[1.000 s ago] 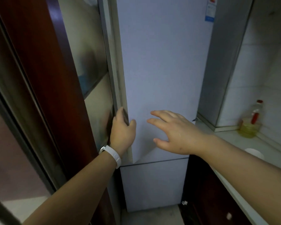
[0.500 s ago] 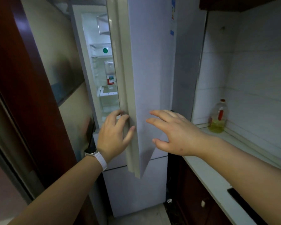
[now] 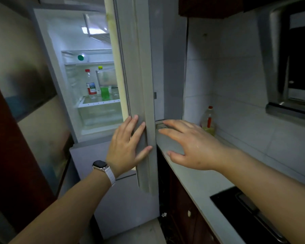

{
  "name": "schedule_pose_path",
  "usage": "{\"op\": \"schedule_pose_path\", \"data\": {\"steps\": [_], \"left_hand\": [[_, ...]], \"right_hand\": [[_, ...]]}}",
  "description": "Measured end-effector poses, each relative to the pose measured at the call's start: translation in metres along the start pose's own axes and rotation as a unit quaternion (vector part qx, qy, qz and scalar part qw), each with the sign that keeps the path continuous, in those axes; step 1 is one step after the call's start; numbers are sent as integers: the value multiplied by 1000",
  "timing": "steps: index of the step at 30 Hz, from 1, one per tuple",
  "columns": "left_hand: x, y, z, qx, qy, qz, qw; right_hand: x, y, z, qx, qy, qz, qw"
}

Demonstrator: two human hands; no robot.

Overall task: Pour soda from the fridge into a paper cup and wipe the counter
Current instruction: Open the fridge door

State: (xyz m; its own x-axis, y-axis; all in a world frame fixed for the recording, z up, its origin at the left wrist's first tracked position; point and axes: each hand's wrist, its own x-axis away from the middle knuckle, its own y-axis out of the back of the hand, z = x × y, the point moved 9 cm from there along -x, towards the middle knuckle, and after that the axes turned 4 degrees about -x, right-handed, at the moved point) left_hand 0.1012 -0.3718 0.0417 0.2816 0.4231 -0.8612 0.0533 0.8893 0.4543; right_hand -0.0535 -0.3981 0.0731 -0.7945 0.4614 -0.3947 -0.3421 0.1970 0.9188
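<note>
The fridge door [image 3: 141, 71] stands swung open, edge-on to me, and the lit fridge interior [image 3: 88, 43] shows to its left. On a glass shelf stand a clear bottle with a red cap [image 3: 90, 83] and a green bottle with a yellow cap [image 3: 105, 88]. My left hand [image 3: 128, 147], with a watch on the wrist, lies flat against the inner edge of the door, fingers spread. My right hand [image 3: 188, 147] hovers open, palm down, above the white counter [image 3: 197, 184] to the right of the door. No paper cup is in view.
A bottle of yellow oil [image 3: 208, 121] stands at the counter's far end by the tiled wall. A black cooktop [image 3: 250, 213] sits in the counter at lower right, a range hood [image 3: 292, 67] above it. Dark wooden cabinets [image 3: 181, 208] lie below; a wooden door frame [image 3: 11, 138] borders the left.
The fridge door has swung from shut to wide open, revealing the shelves and bottles. My left hand went from gripping the door edge to lying flat on it. The view turned right.
</note>
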Motion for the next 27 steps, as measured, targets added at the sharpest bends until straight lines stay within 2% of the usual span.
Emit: {"op": "schedule_pose_path", "data": {"steps": [7, 17, 22, 27], "left_hand": [[-26, -32, -50, 8, 21, 13, 1000], [-66, -75, -103, 13, -18, 45, 999], [-89, -104, -108, 84, 20, 61, 994], [-106, -122, -123, 70, -23, 63, 995]], "right_hand": [[50, 11, -34, 3, -25, 8, 1000], [84, 23, -72, 21, -73, 4, 997], [93, 30, -94, 25, -106, 12, 994], [97, 40, -116, 40, -143, 1, 989]]}}
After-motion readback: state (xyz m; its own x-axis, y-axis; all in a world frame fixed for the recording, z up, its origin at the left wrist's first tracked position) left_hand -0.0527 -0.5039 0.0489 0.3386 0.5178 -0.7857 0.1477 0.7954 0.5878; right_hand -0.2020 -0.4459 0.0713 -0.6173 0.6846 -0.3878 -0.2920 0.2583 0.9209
